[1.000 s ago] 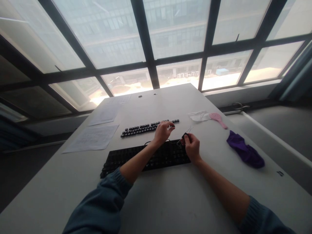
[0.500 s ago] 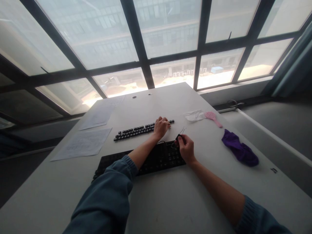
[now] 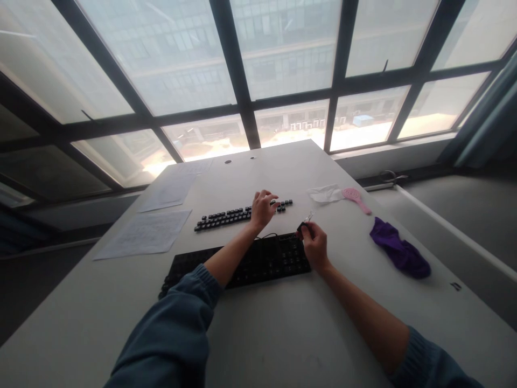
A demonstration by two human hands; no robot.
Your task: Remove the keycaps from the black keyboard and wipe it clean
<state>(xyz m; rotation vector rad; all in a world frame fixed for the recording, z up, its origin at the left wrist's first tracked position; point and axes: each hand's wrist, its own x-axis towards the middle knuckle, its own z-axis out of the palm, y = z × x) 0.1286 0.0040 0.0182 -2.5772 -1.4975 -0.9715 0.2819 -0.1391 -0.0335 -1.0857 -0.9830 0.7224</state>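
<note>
Black loose keycaps are lying in rows beyond the keyboard, so much pulling looks done; some caps seem left. Left hand is touching the rows, grip unclear; right hand is pinching a wire puller over the keyboard's corner

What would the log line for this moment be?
left hand: on loose keycap row | right hand: pinching black wire tool | position: over keyboard far-right corner

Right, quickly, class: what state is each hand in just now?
Left hand: fingers curled on the row of loose keycaps; grip cannot be told.
Right hand: closed, holding a small black tool.
</note>
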